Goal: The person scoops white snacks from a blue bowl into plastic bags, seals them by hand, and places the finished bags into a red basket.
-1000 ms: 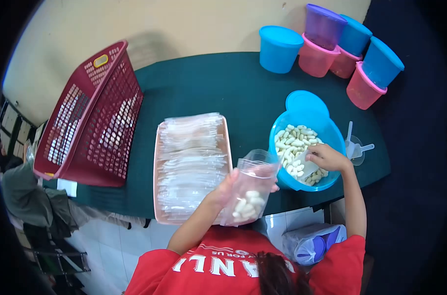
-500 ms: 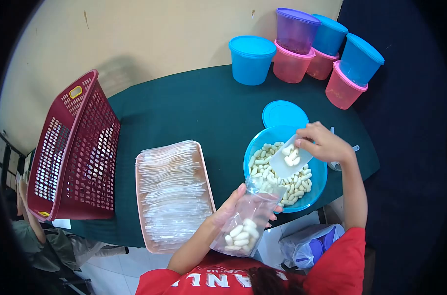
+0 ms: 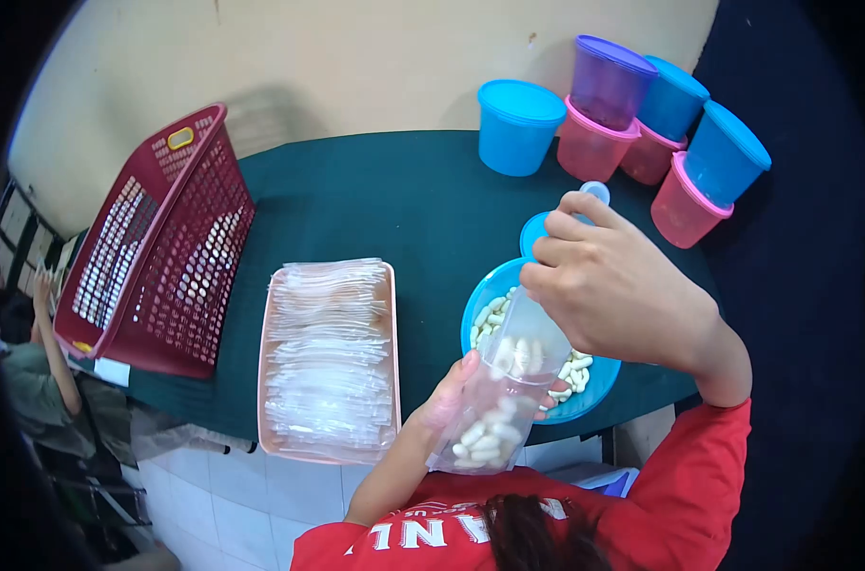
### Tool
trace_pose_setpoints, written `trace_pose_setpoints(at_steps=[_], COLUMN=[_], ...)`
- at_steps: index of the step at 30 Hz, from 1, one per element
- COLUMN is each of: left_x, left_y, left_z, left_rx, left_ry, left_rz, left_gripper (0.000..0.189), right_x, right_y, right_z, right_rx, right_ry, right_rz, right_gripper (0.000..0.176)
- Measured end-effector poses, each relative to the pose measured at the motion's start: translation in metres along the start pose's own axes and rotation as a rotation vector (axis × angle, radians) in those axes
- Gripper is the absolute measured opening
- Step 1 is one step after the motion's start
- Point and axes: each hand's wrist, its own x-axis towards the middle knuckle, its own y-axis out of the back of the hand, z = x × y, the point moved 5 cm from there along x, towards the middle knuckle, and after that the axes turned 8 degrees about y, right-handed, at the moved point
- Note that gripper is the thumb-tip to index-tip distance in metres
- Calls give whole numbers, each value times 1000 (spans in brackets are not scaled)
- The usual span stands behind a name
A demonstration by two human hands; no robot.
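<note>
My left hand [image 3: 452, 395] is wrapped round a clear plastic pouch [image 3: 475, 433] with several white oval pieces in its lower part. Above it, my right hand [image 3: 599, 271] grips a translucent scoop [image 3: 537, 322], tilted down with its lip at the pouch's mouth. More white pieces lie in the scoop's lower end. Behind both hands is a blue bowl [image 3: 604, 385] of the same pieces [image 3: 575, 371], partly hidden by the scoop and my right hand. A blue lid [image 3: 534, 233] lies just beyond the bowl.
A pink tray [image 3: 393, 314] of stacked clear pouches [image 3: 328, 352] is left of the bowl. A maroon basket [image 3: 180, 276] stands at the far left, near another person's arm [image 3: 61, 371]. Blue, pink and purple tubs [image 3: 520, 133] stand at the back right.
My right hand has raised and tipped the scoop from over the bowl to the pouch's mouth. The camera view has shifted a little.
</note>
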Motion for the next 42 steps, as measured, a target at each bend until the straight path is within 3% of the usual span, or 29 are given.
trace_pose_setpoints(at_steps=[2,5,9,11,14,16,21,24,27,31,32,33,34,36,40,42], left_x=[1,-2,-7,-14,-27,-38,-75,-84,-84,-87,-89,-88,-88,-87,-82,-84], left_y=[-2,-8,-22,-18,6,11,24,39,52,52,54,53,51,50,60,66], left_z=[-2,6,7,3,-1,0,17,19,15,15,17,21,27,37,35,34], left_rx=[-41,65,93,100,84,38,54,-77,11,63,101,41,42,103,124,-92], left_ry=[-57,-130,-156,-190,-242,-203,-263,-260,-186,-55,-4,-1,10,65,136,52], left_rz=[-19,204,119,164,317,-34,231,266,305,342,389,308,296,301,293,236], left_gripper=[83,86,89,88,88,85,82,82,81,81,81,82,82,83,83,83], right_x=[-1,-5,-40,-63,-86,-100,-107,-109,-102,-89,-89,-89,-88,-89,-90,-91], right_y=[11,39,65,47,-43,-101,-131,-143,-167,-172,-169,-167,-162,-171,-196,-197], right_z=[-4,-7,6,23,40,42,32,32,26,17,20,20,20,14,-1,0], right_rx=[-122,-219,-314,-224,-139,-106,3,-80,-57,20,107,196,190,311,643,648], right_ry=[25,0,-229,-472,-517,-619,-753,-719,-708,-712,-751,-785,-800,-794,-765,-749], right_rz=[37,66,191,135,-131,-232,-302,-172,-29,-3,-103,-206,-209,-492,-495,-466], right_gripper=[2,2,8,12,19,21,18,15,18,21,21,21,21,28,25,24])
